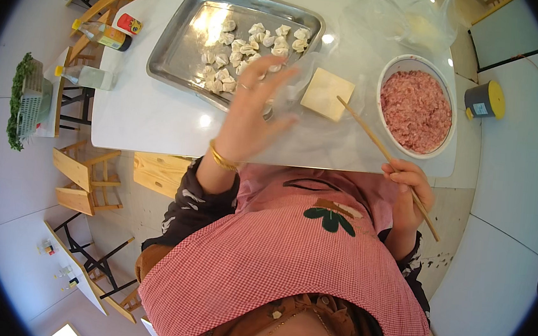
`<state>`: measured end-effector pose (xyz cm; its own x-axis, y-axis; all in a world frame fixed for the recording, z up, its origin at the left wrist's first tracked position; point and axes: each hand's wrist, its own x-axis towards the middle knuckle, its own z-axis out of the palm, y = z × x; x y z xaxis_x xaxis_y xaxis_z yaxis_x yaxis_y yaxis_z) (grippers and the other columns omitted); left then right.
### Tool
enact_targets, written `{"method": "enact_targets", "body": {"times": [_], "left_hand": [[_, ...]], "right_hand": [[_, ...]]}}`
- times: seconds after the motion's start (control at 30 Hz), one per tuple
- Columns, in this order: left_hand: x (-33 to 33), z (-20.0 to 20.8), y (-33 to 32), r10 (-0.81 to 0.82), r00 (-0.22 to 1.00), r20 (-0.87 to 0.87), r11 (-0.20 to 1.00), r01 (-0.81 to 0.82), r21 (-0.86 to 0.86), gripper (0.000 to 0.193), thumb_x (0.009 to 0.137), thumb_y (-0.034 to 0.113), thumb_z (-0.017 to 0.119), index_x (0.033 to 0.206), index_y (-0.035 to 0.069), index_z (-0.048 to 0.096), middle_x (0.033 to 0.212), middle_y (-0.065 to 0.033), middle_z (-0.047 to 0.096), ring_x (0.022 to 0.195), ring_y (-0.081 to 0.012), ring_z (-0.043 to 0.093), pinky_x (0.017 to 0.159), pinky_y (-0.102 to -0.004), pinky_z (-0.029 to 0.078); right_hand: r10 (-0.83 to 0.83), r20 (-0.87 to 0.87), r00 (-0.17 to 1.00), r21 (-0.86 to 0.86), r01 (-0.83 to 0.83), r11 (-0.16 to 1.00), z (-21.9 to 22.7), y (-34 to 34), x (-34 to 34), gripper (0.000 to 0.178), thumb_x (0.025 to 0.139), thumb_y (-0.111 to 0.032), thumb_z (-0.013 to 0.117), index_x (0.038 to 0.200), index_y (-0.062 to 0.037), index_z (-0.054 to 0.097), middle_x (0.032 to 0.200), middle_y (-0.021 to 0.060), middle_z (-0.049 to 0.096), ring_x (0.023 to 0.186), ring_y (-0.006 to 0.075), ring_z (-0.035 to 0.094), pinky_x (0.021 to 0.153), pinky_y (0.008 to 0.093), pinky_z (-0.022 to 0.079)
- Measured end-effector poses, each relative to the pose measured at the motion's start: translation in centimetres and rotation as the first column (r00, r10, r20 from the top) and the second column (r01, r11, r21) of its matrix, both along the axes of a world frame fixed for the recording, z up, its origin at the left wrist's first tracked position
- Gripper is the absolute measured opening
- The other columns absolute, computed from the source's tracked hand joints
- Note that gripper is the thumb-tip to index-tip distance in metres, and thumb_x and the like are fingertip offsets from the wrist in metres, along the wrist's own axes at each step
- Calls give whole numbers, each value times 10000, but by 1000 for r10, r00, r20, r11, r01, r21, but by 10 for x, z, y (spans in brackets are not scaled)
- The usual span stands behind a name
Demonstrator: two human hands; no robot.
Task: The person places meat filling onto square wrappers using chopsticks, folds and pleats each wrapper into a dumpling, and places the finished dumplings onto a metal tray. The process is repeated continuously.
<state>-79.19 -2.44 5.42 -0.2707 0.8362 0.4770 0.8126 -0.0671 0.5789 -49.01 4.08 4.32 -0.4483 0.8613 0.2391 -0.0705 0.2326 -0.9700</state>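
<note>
My left hand (254, 112) hovers over the white table with fingers spread and nothing in it, just at the near right corner of a metal tray (177, 51). Several folded dumplings (254, 42) lie on that tray. My right hand (408, 186) sits at the table's near edge, shut on a thin wooden chopstick (365, 128) whose tip points toward a stack of square pale wrappers (327, 93). A white bowl (389, 70) of pink minced meat (415, 110) stands to the right of the wrappers.
A clear plastic sheet (384, 18) covers the right half of the white table (139, 115). Two bottles (104, 35) and a small red jar (128, 24) stand at the left edge. Wooden chairs (85, 181) stand on the left, a grey and yellow bin (485, 100) on the right.
</note>
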Motion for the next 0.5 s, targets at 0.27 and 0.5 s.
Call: {"method": "enact_targets", "body": {"times": [0.27,0.5], "left_hand": [[26,-37,33,-244,946,-216,970,238,-52,193,684,70,656,873,73,617,895,-78,596,892,-275,579,775,-369,493],[13,-43,42,-334,927,-169,940,314,-137,112,692,87,658,796,74,618,848,-59,586,866,-260,573,762,-370,490]], "right_hand": [[-92,77,993,158,79,984,7,1,-1,171,888,-26,471,912,58,619,983,202,637,836,258,652,744,328,538],[-378,-87,922,115,386,915,16,23,31,205,934,-54,395,937,44,576,964,209,631,749,254,659,665,318,549]]}}
